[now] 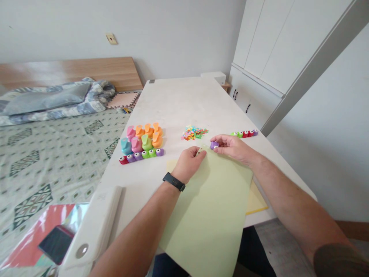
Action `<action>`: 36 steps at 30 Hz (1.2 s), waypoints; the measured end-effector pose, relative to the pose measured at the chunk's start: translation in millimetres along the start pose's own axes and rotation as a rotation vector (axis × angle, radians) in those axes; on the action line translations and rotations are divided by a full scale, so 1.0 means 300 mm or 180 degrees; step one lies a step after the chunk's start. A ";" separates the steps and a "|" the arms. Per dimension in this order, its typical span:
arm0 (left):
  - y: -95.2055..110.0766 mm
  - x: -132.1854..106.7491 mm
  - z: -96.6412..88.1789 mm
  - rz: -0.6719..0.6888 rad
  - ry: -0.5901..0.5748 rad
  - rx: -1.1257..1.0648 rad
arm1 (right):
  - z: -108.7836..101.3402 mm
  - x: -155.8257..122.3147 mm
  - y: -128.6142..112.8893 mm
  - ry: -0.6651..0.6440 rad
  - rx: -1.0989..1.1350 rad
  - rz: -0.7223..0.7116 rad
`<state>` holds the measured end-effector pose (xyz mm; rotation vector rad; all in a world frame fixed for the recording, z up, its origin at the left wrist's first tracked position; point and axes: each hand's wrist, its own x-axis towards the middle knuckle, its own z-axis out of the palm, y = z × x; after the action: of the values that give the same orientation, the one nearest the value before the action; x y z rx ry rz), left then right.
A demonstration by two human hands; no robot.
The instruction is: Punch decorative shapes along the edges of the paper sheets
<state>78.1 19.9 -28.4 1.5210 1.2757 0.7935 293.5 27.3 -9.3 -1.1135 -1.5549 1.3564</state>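
A pale green sheet of paper [210, 207] stretches from the table down over its front edge. My left hand [190, 162] pinches the sheet's far left corner between thumb and fingers, and a dark band circles that wrist. Between the fingers of my right hand [232, 148] is a small purple craft punch [214, 145], close to the sheet's far edge. Whether the paper sits inside the punch I cannot tell. Beyond both hands lies a pile of colourful paper cutouts [194, 133].
Rows of large and small craft punches [145, 143] stand at the left, with another row of small punches [245, 134] at the right. Yellow paper [258, 198] lies under the green sheet. A long white device [95, 227] and a phone [56, 244] are at the lower left.
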 end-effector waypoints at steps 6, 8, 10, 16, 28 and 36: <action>0.027 -0.011 0.002 -0.0159 0.0146 -0.0561 | 0.000 0.004 0.007 0.0067 -0.0035 -0.0066; 0.036 -0.011 0.002 -0.0187 0.0165 -0.0619 | -0.001 0.003 0.002 0.0086 -0.0027 -0.0065; 0.043 -0.010 0.004 -0.0250 0.0185 -0.0659 | -0.002 0.000 -0.005 0.0092 -0.0045 -0.0088; 0.063 -0.022 0.019 -0.0434 0.0159 -0.0889 | -0.004 -0.006 -0.020 0.0060 -0.0353 -0.0208; 0.052 -0.048 0.092 -0.0440 0.0627 -0.0979 | -0.006 -0.020 -0.040 0.0169 -0.1530 -0.0508; 0.025 -0.044 0.092 -0.0502 0.0480 -0.1236 | 0.008 -0.025 -0.041 0.0293 -0.1812 -0.0599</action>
<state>102.6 0.0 -29.0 1.0548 1.2465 1.0001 292.0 18.9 2.4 -1.2954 -1.9820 0.7387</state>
